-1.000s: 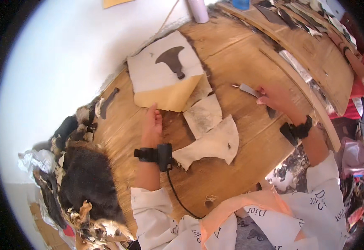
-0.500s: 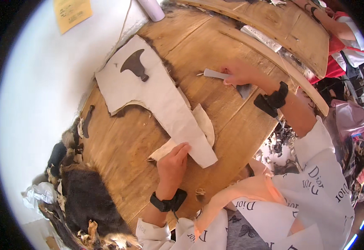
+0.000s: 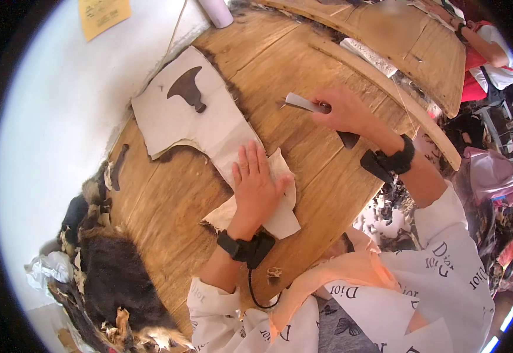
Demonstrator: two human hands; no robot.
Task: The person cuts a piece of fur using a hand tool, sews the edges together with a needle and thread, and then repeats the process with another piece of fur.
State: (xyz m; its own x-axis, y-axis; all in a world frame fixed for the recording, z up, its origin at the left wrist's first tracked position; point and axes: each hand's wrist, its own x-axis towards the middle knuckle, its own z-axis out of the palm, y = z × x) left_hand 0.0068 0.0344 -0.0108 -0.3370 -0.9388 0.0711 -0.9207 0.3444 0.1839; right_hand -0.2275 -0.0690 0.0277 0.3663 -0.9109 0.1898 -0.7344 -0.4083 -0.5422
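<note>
The left hand [image 3: 255,187] lies flat on a white pattern sheet [image 3: 216,130]; the right hand [image 3: 343,110] grips a pale pen-shaped tool [image 3: 299,102].

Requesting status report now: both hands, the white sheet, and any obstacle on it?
Left hand flat on white sheet; right hand gripping pale tool. Sheet overlaps cream piece. Possible obstacle: dark fan-shaped tool on sheet.

Passage is allowed over bare tabletop [image 3: 294,132] between the white sheet [image 3: 212,129] and the right hand [image 3: 341,110]. Across the sheet it is obstructed by a dark tool [image 3: 186,89] and the left hand [image 3: 255,189]; rightward, by a wooden strip [image 3: 387,86].
</note>
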